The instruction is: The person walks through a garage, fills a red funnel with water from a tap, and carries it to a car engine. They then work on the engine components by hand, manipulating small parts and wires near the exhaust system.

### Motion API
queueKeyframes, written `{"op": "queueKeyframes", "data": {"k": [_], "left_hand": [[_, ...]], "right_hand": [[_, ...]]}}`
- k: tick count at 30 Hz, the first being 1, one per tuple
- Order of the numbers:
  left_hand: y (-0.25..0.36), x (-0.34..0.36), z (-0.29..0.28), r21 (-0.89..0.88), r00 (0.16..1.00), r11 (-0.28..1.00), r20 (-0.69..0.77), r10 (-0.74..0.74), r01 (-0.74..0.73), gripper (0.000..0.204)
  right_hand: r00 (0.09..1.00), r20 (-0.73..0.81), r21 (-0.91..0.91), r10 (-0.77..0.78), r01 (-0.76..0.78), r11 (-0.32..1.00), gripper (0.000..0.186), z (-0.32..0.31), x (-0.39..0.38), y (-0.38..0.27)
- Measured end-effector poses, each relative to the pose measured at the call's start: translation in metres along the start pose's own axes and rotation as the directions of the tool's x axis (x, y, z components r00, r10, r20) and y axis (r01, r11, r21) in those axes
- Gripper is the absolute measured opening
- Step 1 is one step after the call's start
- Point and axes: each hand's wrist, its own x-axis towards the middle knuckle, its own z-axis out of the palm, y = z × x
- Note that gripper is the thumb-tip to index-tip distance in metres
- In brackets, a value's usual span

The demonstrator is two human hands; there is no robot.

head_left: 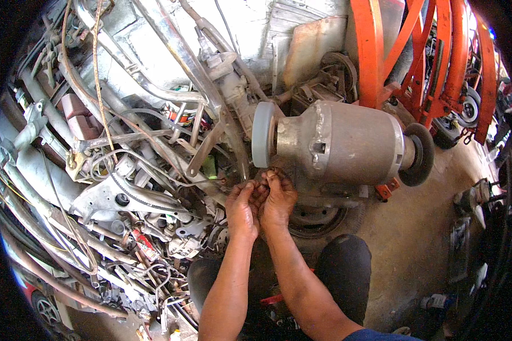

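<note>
My left hand (242, 202) and my right hand (275, 199) are close together, both with curled fingers, around something small and dark that I cannot make out. They are just below the pale grey grinding wheel (261, 134) of a bench grinder, whose rusty brown motor housing (347, 142) lies to their right. At the grinder's right end is a second, dark wheel (418, 153). Whether the held piece touches the grey wheel I cannot tell. Under the grinder, partly hidden, lies a round dark metal wheel rim (318, 216). My knees show either side of my forearms.
A dense pile of metal tubes, cables and car parts (114, 193) fills the left side. Orange steel frames (370, 51) stand at back right, with small black wheels (446, 133) beside them. Concrete floor (409, 227) shows at right; rusty panels (313, 54) lean on the back wall.
</note>
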Motion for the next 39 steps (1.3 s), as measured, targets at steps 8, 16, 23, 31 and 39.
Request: {"op": "queueKeyframes", "data": {"k": [8,16,23,31,39], "left_hand": [[0.001,-0.001,0.001,-0.011,1.000,1.000,-0.007,-0.011,0.011,0.013],[-0.002,0.002,-0.003,-0.031,1.000,0.999,-0.017,-0.020,0.019,0.013],[-0.001,0.003,-0.003,-0.007,0.999,1.000,-0.034,0.023,-0.023,0.013],[-0.001,0.004,-0.005,-0.021,1.000,1.000,-0.015,0.022,-0.022,0.012],[-0.001,0.006,-0.005,0.005,1.000,1.000,-0.023,-0.002,0.002,0.013]], "right_hand": [[1.000,0.017,0.043,-0.015,0.014,0.999,0.007,0.000,0.001,0.000],[1.000,0.001,-0.010,-0.031,0.031,0.999,0.008,0.000,0.001,0.003],[0.999,0.017,-0.164,-0.040,0.043,0.986,0.016,-0.001,0.003,0.008],[0.997,0.032,-0.130,-0.066,0.069,0.989,0.016,-0.001,0.002,0.010],[0.997,-0.007,-0.132,-0.082,0.081,0.988,0.015,0.000,0.005,0.009]]}}
